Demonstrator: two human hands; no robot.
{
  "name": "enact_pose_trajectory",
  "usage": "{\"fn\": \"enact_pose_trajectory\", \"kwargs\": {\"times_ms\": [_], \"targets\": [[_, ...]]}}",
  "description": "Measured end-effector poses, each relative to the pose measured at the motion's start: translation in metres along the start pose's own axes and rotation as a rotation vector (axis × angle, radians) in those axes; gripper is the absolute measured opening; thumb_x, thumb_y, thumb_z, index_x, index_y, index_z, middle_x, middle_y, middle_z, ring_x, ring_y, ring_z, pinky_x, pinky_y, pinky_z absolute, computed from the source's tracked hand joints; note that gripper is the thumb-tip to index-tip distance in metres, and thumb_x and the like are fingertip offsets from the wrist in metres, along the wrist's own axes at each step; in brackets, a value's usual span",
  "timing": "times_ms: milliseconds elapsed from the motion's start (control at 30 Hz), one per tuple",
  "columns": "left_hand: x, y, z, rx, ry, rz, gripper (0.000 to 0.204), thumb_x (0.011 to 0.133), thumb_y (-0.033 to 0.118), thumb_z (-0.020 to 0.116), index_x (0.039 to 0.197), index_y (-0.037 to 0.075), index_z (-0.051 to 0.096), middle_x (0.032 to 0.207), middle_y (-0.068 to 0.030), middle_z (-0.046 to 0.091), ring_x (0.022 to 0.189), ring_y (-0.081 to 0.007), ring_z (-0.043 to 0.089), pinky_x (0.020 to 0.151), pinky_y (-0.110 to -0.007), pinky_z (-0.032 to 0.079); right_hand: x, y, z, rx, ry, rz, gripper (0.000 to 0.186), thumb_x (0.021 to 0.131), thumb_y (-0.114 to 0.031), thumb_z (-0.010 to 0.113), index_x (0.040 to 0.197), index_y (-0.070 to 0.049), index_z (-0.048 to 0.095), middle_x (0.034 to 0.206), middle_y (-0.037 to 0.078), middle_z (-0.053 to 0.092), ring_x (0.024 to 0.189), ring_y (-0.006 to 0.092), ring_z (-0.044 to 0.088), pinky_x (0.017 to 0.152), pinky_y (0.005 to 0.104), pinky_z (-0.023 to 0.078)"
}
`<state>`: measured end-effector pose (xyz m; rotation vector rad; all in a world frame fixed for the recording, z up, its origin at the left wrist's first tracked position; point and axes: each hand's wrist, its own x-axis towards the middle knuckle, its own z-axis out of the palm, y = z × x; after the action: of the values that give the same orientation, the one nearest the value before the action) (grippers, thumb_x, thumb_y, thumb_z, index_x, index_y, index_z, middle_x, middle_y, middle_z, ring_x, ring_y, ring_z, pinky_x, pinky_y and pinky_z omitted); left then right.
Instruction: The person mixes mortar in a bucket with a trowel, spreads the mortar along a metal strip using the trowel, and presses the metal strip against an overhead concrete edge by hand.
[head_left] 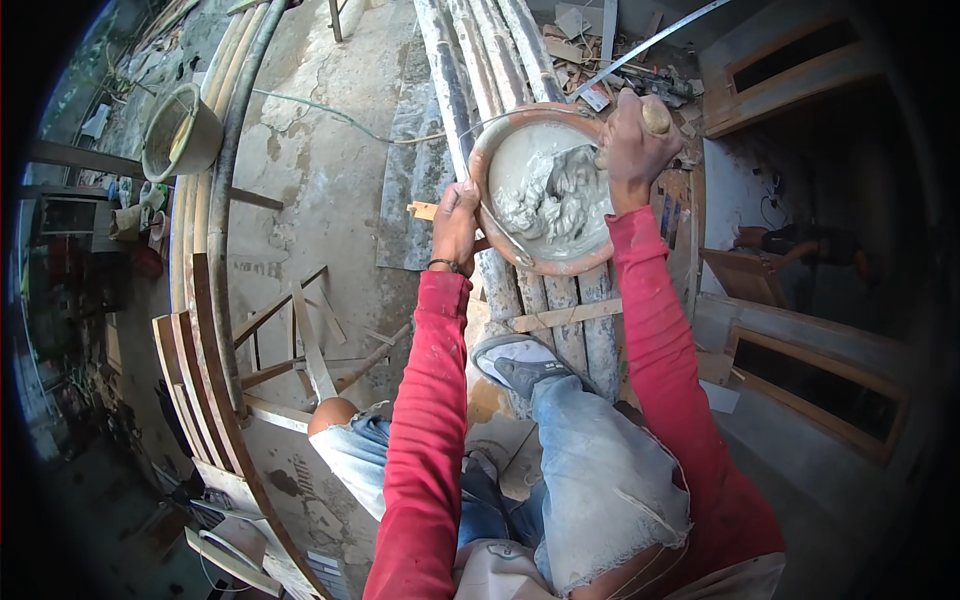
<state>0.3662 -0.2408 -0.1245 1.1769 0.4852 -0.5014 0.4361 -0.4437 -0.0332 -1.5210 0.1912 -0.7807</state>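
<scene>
Two closed grips: left hand (456,222) on the bowl (548,264) edge, right hand (634,148) round a handle (656,115), open mortar (545,190) between

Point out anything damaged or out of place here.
The jeans look damaged: frayed edges leave the left knee bare. Just past the bowl, toward the upper right, broken scraps lie in a jumbled heap, untidy beside the work.
</scene>
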Motion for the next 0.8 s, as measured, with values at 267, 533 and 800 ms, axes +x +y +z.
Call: {"fn": "enact_pose_trajectory", "kwargs": {"times_ms": [267,533,800], "targets": [[-0.018,0.018,0.017,-0.007,-0.076,-0.066,0.042,0.099,0.043,0.043,0.131,0.017,0.038,0.132,-0.0063,0.042,0.113,-0.0319,0.054,0.083,-0.051,0.050,0.018,0.004,-0.006,-0.162,0.289,-0.096,0.029,0.084,-0.008,0.061,0.059,-0.001,0.048,0.054,0.003,0.053,0.048,0.0098,0.049,0.047,0.0280,0.041],[0.002,0.009,-0.005,-0.051,0.039,-0.050,0.035,0.098,0.040,0.045,0.124,0.016,0.044,0.122,-0.0058,0.047,0.104,-0.0299,0.057,0.077,-0.049,0.053,-0.055,0.004,-0.036,0.160,-0.556,0.207,0.027,0.084,-0.007,0.058,0.060,-0.004,0.047,0.057,0.002,0.051,0.050,0.0067,0.045,0.046,0.0248,0.034],[0.001,0.002,0.001,-0.022,0.026,-0.057,0.034,0.098,0.043,0.045,0.118,0.016,0.046,0.116,-0.0044,0.048,0.103,-0.0298,0.057,0.076,-0.049,0.053,-0.039,-0.085,-0.072,0.452,-0.643,0.147,0.027,0.089,-0.012,0.048,0.064,-0.008,0.037,0.050,0.001,0.039,0.044,0.0076,0.034,0.047,0.0252,0.031]]}}
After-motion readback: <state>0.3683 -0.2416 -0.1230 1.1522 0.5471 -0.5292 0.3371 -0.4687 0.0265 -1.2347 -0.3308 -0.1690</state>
